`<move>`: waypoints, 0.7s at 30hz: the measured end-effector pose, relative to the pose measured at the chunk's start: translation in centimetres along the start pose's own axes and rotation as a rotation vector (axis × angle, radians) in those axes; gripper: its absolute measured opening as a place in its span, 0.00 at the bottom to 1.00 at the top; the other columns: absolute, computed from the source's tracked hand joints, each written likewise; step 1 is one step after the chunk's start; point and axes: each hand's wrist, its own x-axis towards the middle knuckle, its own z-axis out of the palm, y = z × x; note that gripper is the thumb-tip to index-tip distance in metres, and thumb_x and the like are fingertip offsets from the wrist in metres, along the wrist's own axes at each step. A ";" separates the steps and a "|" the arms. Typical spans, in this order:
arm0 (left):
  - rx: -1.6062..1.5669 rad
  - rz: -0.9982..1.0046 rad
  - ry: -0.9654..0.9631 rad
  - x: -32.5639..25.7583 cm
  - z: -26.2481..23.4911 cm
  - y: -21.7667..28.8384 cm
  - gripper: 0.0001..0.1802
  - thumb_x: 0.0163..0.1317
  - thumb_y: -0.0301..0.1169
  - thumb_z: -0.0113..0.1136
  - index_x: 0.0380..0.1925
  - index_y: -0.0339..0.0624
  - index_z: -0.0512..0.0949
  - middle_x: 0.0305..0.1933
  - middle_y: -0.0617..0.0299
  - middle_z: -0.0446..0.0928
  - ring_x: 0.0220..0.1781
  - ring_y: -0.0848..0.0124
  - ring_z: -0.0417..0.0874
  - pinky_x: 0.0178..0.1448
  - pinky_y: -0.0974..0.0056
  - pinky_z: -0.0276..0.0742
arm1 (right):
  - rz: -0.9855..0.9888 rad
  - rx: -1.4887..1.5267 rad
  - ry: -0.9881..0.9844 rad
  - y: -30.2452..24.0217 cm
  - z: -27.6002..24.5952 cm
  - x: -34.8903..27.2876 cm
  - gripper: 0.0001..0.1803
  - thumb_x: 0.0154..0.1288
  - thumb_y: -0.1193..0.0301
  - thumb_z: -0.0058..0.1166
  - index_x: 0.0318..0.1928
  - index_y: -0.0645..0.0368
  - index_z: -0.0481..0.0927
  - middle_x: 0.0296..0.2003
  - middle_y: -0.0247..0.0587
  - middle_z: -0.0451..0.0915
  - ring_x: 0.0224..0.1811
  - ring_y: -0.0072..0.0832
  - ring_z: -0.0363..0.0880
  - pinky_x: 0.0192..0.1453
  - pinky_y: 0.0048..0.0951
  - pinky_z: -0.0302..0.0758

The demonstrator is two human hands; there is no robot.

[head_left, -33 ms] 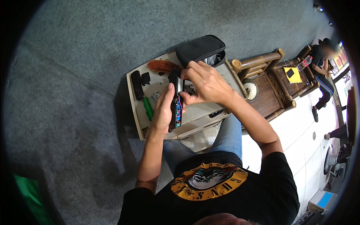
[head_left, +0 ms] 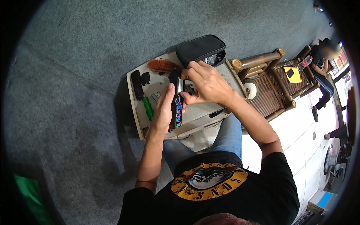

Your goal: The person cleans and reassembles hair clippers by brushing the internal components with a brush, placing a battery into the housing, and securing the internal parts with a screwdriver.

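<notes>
My left hand (head_left: 162, 112) grips a narrow black device (head_left: 175, 112) held upright over a small beige table (head_left: 198, 116). The device's casing is open, and blue and red wiring shows inside. At the device's top end, my right hand (head_left: 206, 84) pinches a small silver part between thumb and fingers. Both hands meet above the middle of the table.
On the table lie a brown-bristled brush (head_left: 159, 65), a black zip case (head_left: 200, 48), a long black block (head_left: 137, 84) and a green-handled tool (head_left: 148, 108). A bamboo bench (head_left: 270, 86) stands to the right, and another person (head_left: 322, 60) sits beyond it. Grey carpet surrounds the table.
</notes>
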 end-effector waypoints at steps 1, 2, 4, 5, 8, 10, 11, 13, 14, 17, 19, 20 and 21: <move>0.003 -0.001 -0.005 0.0 0.0 0.0 0.28 0.85 0.56 0.54 0.44 0.41 0.83 0.32 0.64 0.81 0.31 0.77 0.81 0.35 0.66 0.83 | 0.016 0.009 0.001 -0.1 -0.1 -0.1 0.25 0.54 0.61 0.76 0.44 0.64 0.80 0.38 0.47 0.77 0.36 0.46 0.80 0.39 0.43 0.80; -0.018 -0.011 -0.015 -0.1 0.0 -0.1 0.27 0.85 0.56 0.53 0.45 0.41 0.83 0.32 0.63 0.81 0.31 0.76 0.82 0.35 0.66 0.83 | 0.032 0.019 0.003 -0.3 -0.1 -0.3 0.24 0.54 0.62 0.76 0.44 0.64 0.80 0.38 0.47 0.77 0.37 0.46 0.80 0.40 0.43 0.80; -0.060 -0.026 -0.032 -0.3 -0.2 -0.2 0.27 0.86 0.56 0.52 0.48 0.41 0.81 0.32 0.63 0.81 0.33 0.75 0.82 0.35 0.66 0.82 | 0.090 0.035 0.030 -0.5 -0.4 -0.9 0.22 0.56 0.63 0.76 0.44 0.63 0.80 0.38 0.46 0.77 0.37 0.46 0.80 0.41 0.42 0.79; -0.106 -0.021 -0.036 -0.3 -0.5 -0.4 0.27 0.86 0.56 0.52 0.50 0.41 0.80 0.32 0.63 0.80 0.33 0.74 0.82 0.35 0.65 0.81 | 0.132 0.043 0.055 -0.6 -0.7 -1.3 0.21 0.57 0.64 0.75 0.44 0.61 0.80 0.38 0.45 0.77 0.37 0.46 0.79 0.42 0.42 0.78; -0.177 -0.024 -0.045 -0.4 -1.9 -0.6 0.25 0.87 0.55 0.51 0.55 0.42 0.77 0.33 0.61 0.79 0.34 0.71 0.81 0.35 0.64 0.77 | 0.283 -0.021 0.125 -0.3 -1.6 -3.0 0.16 0.60 0.69 0.72 0.44 0.59 0.81 0.38 0.43 0.78 0.37 0.43 0.79 0.43 0.42 0.77; -0.188 -0.005 -0.028 -0.8 -2.2 -0.5 0.27 0.88 0.55 0.48 0.57 0.40 0.77 0.33 0.60 0.77 0.34 0.71 0.79 0.36 0.65 0.77 | 0.420 -0.028 0.153 -0.7 -2.4 -3.5 0.11 0.63 0.75 0.68 0.45 0.58 0.82 0.37 0.41 0.78 0.37 0.40 0.79 0.43 0.43 0.76; -0.211 0.013 -0.027 -0.9 -2.2 -0.4 0.27 0.88 0.55 0.47 0.58 0.40 0.76 0.32 0.60 0.77 0.34 0.72 0.79 0.36 0.65 0.76 | 0.444 -0.037 0.148 -0.5 -2.4 -4.2 0.10 0.63 0.76 0.68 0.45 0.57 0.83 0.36 0.41 0.77 0.37 0.39 0.79 0.44 0.43 0.76; -0.277 0.046 -0.050 -1.3 -2.7 -0.2 0.30 0.88 0.55 0.45 0.62 0.36 0.75 0.40 0.59 0.77 0.36 0.71 0.78 0.37 0.65 0.76 | 0.465 -0.067 0.131 -0.5 -2.6 -5.0 0.10 0.64 0.76 0.67 0.45 0.58 0.83 0.36 0.41 0.77 0.37 0.39 0.80 0.45 0.42 0.75; -0.300 0.066 -0.076 -1.4 -3.1 -0.1 0.31 0.88 0.56 0.45 0.62 0.36 0.74 0.42 0.59 0.77 0.37 0.70 0.78 0.38 0.65 0.76 | 0.471 -0.070 0.113 -0.7 -2.6 -5.2 0.09 0.64 0.76 0.67 0.44 0.58 0.83 0.36 0.41 0.77 0.37 0.40 0.80 0.45 0.42 0.75; -0.403 0.122 -0.115 -2.0 -4.0 0.3 0.32 0.88 0.57 0.44 0.63 0.35 0.74 0.48 0.56 0.76 0.39 0.70 0.78 0.40 0.65 0.77 | 0.500 -0.081 0.050 -0.9 -2.7 -5.5 0.08 0.65 0.76 0.65 0.44 0.59 0.83 0.38 0.42 0.79 0.40 0.41 0.81 0.48 0.42 0.76; -0.396 0.163 -0.076 -2.0 -4.6 0.7 0.32 0.88 0.56 0.43 0.63 0.34 0.74 0.49 0.55 0.77 0.39 0.70 0.78 0.41 0.64 0.77 | 0.529 -0.093 0.001 -0.9 -2.9 -5.3 0.07 0.66 0.78 0.63 0.45 0.60 0.83 0.41 0.44 0.80 0.43 0.43 0.83 0.52 0.41 0.78; -0.434 0.169 -0.093 -2.0 -5.1 0.6 0.32 0.88 0.55 0.43 0.63 0.34 0.74 0.50 0.54 0.77 0.39 0.69 0.78 0.41 0.63 0.77 | 0.534 -0.091 -0.006 -0.9 -2.8 -5.4 0.07 0.67 0.77 0.63 0.45 0.60 0.83 0.41 0.44 0.80 0.44 0.43 0.83 0.52 0.42 0.77; -0.455 0.182 -0.093 -2.0 -5.3 0.7 0.32 0.88 0.55 0.42 0.63 0.34 0.75 0.48 0.53 0.77 0.38 0.69 0.78 0.41 0.63 0.77 | 0.540 -0.090 -0.012 -0.8 -2.7 -5.5 0.07 0.67 0.77 0.63 0.45 0.60 0.83 0.41 0.44 0.80 0.44 0.44 0.83 0.52 0.42 0.77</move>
